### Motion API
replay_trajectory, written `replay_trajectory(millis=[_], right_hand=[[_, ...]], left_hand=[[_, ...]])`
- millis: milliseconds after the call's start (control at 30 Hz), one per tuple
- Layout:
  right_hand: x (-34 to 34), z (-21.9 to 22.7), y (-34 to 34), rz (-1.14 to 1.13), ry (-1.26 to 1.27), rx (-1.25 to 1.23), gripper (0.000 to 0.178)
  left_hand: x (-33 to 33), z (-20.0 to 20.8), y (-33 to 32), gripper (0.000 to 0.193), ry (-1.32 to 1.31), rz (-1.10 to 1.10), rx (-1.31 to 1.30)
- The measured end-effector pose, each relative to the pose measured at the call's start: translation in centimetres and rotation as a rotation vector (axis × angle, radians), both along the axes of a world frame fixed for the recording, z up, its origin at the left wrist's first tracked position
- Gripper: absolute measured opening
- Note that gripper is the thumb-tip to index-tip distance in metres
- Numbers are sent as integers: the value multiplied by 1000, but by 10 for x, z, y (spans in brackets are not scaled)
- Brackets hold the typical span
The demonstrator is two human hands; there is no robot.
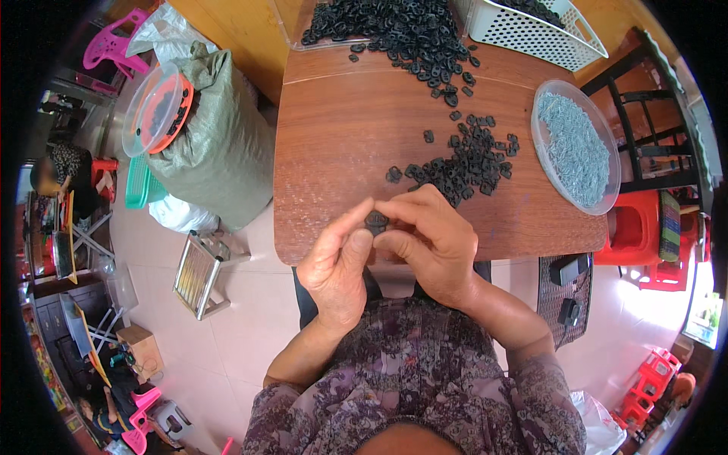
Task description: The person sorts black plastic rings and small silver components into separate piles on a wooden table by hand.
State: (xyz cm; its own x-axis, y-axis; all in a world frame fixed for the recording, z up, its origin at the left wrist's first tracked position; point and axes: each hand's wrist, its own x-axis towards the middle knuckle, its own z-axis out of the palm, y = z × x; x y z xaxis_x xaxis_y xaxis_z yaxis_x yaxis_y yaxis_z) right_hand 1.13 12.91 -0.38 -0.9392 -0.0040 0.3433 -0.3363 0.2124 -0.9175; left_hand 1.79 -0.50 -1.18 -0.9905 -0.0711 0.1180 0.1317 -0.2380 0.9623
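Observation:
Close to the table's near edge, my left hand [336, 265] and my right hand [432, 243] meet, their fingers pinched around one small black plastic part [376, 221]. Both hands grip it, and the fingertips hide some of its outline. Just beyond the hands lies a loose pile of small black blocky plastic parts [474, 163]. Farther back spreads a bigger heap of black oval plastic parts [402, 38], spilling out of a clear tray. To the right, a round clear tub [540, 129] holds many thin silvery metal pins or screws [572, 152].
A white perforated basket [523, 32] stands at the table's back right. Left of the brown table [334, 144] leans a full woven sack [220, 144] with orange and clear bowls [155, 110] on top. Red stools [637, 227] are at the right; people sit at far left.

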Motion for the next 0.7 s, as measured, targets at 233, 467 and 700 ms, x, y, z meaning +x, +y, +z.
replay_trajectory(millis=[233, 467, 700], right_hand=[[0, -2, -2, -72, 213, 102, 31], [-4, -9, -5, -103, 305, 103, 34], [-9, -16, -4, -144, 376, 136, 28]], left_hand=[[7, -4, 5, 30, 36, 37, 15], [7, -8, 8, 29, 49, 48, 93], [2, -13, 14, 25, 53, 43, 84]])
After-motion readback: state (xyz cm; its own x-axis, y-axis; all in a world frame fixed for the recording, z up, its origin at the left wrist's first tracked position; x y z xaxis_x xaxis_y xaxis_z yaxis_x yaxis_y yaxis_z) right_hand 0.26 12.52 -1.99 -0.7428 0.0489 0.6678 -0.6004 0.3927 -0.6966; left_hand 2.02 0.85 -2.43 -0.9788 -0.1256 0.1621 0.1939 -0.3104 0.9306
